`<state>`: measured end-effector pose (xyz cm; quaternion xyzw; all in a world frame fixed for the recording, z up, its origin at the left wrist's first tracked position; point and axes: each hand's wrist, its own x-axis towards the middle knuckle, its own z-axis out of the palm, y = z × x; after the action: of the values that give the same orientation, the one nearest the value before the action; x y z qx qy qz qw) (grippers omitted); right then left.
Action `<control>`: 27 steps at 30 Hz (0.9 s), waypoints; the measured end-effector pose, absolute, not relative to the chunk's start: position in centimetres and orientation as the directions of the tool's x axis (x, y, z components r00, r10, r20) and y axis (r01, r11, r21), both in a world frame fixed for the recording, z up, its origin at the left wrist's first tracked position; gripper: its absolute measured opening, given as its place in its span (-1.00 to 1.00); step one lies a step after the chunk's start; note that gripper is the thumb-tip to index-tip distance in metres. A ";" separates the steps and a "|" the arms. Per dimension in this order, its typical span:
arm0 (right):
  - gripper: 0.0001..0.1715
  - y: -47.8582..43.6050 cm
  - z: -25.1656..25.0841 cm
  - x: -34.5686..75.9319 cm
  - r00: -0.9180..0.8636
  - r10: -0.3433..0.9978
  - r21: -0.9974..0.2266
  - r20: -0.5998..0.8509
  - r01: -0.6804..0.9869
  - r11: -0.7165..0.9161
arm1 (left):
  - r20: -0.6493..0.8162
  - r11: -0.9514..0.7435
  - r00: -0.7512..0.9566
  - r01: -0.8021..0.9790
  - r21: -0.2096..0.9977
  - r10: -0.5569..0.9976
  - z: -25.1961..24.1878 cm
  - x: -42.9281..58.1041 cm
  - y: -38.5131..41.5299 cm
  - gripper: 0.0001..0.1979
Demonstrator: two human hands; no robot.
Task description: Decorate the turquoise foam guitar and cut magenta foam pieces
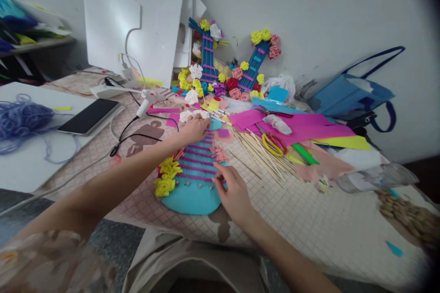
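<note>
A light-blue guitar-shaped paper craft point(192, 199) lies on the table with its rounded end towards me. Purple strips cross it, with thin strings along its length and small pale beads near the rounded end. My left hand point(196, 128) is closed over the narrow far end, beside white paper flowers point(185, 115); its fingertips are partly hidden. At the right edge, my right hand point(233, 192) touches the craft near the strip ends, thumb and forefinger apart. Yellow paper flowers point(167, 177) trim the left edge, and pink paper flowers point(218, 153) the right.
A white glue gun point(147, 100) with cords lies left, near a phone point(90, 116) and purple yarn point(25, 119). To the right are wooden sticks point(261, 155), scissors point(274, 144) and magenta paper point(309, 127). Two decorated guitar crafts point(209, 57) lean at the back.
</note>
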<state>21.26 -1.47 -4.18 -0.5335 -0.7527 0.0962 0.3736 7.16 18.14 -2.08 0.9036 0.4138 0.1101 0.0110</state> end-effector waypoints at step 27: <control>-0.85 15.6 -1.9 26.4 -0.223 0.865 -0.358 0.449 0.843 0.403 | 0.233 -0.619 0.578 0.762 0.189 0.782 -3.1 6.8 18.2 -0.74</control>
<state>26.40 15.63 -1.88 -0.5461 -0.7818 0.0189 0.3003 6.78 18.23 -3.13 0.8876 0.4350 0.1477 0.0339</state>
